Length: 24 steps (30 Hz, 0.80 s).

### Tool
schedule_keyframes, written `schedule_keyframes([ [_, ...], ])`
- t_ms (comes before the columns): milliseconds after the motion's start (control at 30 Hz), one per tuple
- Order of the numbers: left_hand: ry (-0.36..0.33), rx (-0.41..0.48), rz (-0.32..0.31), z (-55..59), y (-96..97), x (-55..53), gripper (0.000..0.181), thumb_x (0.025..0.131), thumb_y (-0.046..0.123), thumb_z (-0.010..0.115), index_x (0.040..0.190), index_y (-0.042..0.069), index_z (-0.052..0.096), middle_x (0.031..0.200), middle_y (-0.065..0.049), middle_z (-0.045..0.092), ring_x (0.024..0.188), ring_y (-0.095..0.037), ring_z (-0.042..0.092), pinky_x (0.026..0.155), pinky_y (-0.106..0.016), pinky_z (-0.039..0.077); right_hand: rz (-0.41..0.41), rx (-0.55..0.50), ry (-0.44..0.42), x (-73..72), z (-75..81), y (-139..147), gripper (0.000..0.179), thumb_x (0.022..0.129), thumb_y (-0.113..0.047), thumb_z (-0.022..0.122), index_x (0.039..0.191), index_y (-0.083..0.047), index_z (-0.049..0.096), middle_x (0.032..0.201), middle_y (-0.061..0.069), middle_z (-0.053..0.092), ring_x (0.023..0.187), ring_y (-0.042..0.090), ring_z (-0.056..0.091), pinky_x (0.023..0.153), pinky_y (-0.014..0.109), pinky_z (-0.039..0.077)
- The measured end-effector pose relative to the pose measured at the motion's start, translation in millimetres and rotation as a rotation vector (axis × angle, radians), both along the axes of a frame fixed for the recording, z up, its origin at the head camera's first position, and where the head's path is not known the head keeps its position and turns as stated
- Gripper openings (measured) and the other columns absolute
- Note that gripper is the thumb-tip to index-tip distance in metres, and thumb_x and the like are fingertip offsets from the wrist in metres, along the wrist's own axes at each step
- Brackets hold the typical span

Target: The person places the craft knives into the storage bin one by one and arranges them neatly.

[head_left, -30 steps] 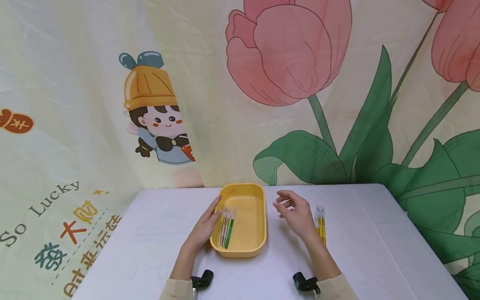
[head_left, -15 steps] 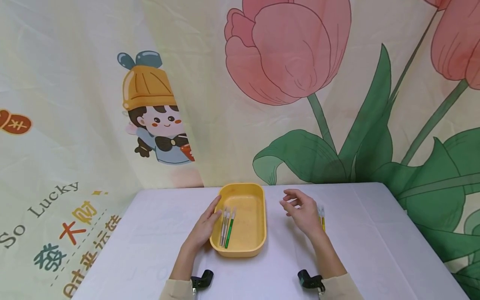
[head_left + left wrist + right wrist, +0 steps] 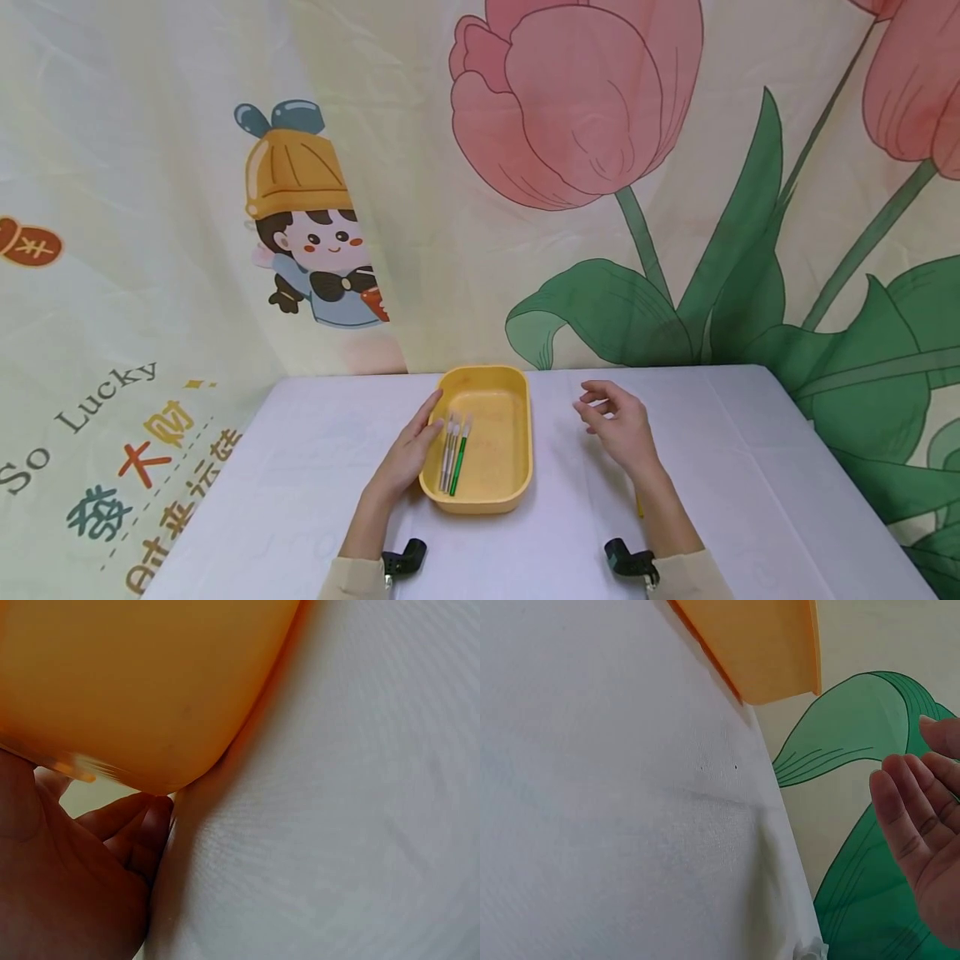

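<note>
Filling the upper part of the head view, a tulip-printed backdrop [image 3: 420,208] rises behind the white-covered tabletop [image 3: 315,475]. Low in the centre of that frame sits a yellow tray [image 3: 498,462], upright. The left hand [image 3: 401,458] is at its left side, thumb over the rim and fingers along the outer wall, apparently steadying it. The right hand [image 3: 621,429] hangs above the tabletop at lower right, well apart from the tray, fingers loosely bent and holding nothing. Inside the tray, along its left side, lie three slim brush-like sticks: two greyish sticks [image 3: 448,462] and a green stick [image 3: 459,462]. A yellow sliver [image 3: 639,505] shows beside the right forearm, mostly hidden. Sorting sticks seems the step in hand, with the right hand between picks; the next move probably calls for lowering it and pinching one stick.
</note>
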<state>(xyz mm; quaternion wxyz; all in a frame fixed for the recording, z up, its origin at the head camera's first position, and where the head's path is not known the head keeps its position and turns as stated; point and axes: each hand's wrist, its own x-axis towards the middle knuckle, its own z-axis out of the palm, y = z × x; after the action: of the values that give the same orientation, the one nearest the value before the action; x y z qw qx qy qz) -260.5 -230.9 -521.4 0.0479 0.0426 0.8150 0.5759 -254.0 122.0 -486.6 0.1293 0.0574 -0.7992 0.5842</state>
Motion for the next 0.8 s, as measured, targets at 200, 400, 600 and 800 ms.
schedule_keyframes([
  [200, -0.02, -0.004, 0.011, 0.3, 0.2, 0.0, 0.053, 0.112, 0.032, 0.039, 0.164, 0.039, 0.028, 0.174, 0.005, 0.02, 0.163, -0.024, 0.009, 0.132, -0.053, 0.005, -0.002, 0.006, -0.016, 0.1, -0.8, 8, 0.03, 0.095, -0.016, 0.077, 0.124, -0.009, 0.071, 0.108, 0.013, 0.072, 0.083, 0.024, 0.068, 0.067, 0.026, 0.062],
  [400, -0.01, -0.009, 0.018, 2.3, 1.6, 1.6, 0.054, 0.112, 0.031, 0.04, 0.165, 0.037, 0.027, 0.174, 0.004, 0.02, 0.163, -0.025, 0.009, 0.132, -0.054, 0.007, -0.021, 0.049, -0.031, 0.8, 2.3, 19, 0.031, 0.097, -0.018, 0.075, 0.126, -0.009, 0.07, 0.109, 0.012, 0.072, 0.085, 0.026, 0.069, 0.07, 0.026, 0.063],
  [600, -0.023, -0.01, 0.021, 2.9, 1.2, 2.5, 0.053, 0.112, 0.032, 0.04, 0.164, 0.041, 0.028, 0.174, 0.008, 0.02, 0.163, -0.022, 0.009, 0.132, -0.052, 0.007, -0.03, 0.063, -0.052, 0.6, 4.2, 35, 0.032, 0.098, -0.02, 0.074, 0.127, -0.008, 0.069, 0.111, 0.014, 0.071, 0.092, 0.04, 0.069, 0.071, 0.025, 0.063],
  [800, -0.033, -0.018, 0.027, 1.7, 1.4, 2.1, 0.054, 0.112, 0.033, 0.039, 0.163, 0.042, 0.027, 0.174, 0.009, 0.02, 0.163, -0.022, 0.008, 0.132, -0.053, 0.006, -0.025, 0.083, -0.08, 1.4, 2.2, 47, 0.034, 0.099, -0.022, 0.073, 0.129, -0.009, 0.068, 0.111, 0.013, 0.07, 0.093, 0.04, 0.069, 0.073, 0.023, 0.062],
])
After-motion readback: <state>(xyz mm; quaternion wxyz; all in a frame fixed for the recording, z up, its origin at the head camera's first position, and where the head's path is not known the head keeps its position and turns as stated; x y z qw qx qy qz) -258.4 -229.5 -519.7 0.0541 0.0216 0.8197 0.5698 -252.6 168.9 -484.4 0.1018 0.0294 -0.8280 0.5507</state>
